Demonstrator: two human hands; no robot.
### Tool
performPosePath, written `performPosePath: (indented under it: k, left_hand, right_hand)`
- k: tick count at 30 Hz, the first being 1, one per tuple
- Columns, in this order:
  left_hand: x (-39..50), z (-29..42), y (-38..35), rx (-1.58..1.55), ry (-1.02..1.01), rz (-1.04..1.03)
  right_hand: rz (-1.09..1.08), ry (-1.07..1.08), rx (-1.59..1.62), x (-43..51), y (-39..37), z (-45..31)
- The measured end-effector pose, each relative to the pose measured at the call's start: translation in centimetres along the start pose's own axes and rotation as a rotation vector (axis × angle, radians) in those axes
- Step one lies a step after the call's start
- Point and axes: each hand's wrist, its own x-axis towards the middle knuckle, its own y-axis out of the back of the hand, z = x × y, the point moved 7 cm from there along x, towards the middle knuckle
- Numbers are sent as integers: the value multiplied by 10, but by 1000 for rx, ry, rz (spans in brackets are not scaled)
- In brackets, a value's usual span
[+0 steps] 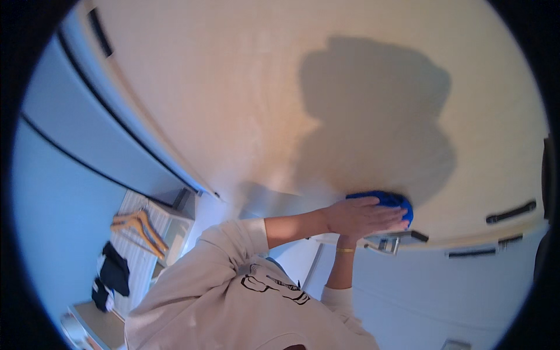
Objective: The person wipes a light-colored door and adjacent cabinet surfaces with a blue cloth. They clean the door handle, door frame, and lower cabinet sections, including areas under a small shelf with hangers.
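A blue cloth point(396, 200) is pressed against a broad pale wood-toned panel point(245, 87), which looks like a door. My left hand point(363, 216) lies over the cloth with its fingers stretched out flat, reaching across from the left. From below comes my right hand point(348, 240), with a thin gold-coloured band at its wrist; most of it is hidden behind the left hand, so its fingers cannot be made out. Just under the hands a metal lever handle point(389, 243) with a dark end sticks out near the panel's edge.
Right of the hands, a black bar-shaped fitting point(511, 212) is fixed to the panel. Wooden clothes hangers point(138, 227) hang at the lower left, near dark cloth items point(114, 269). A black fitting point(99, 33) sits at the panel's upper-left edge. A large shadow falls across the panel.
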Motion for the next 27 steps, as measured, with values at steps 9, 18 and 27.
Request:
performPosePath:
  k: [9,18,27]
  left_hand:
    - [-80,-72,45,297,191,12]
    - [-173,-214,165,209,131,6]
    - [-204,-306,266,38,338,224]
  right_hand:
    - [32,915,-539,-64,-114,-101]
    - [-30,1113,-647,-132,-253,-173]
    - [-100,1168,-526,-193,-370,-245]
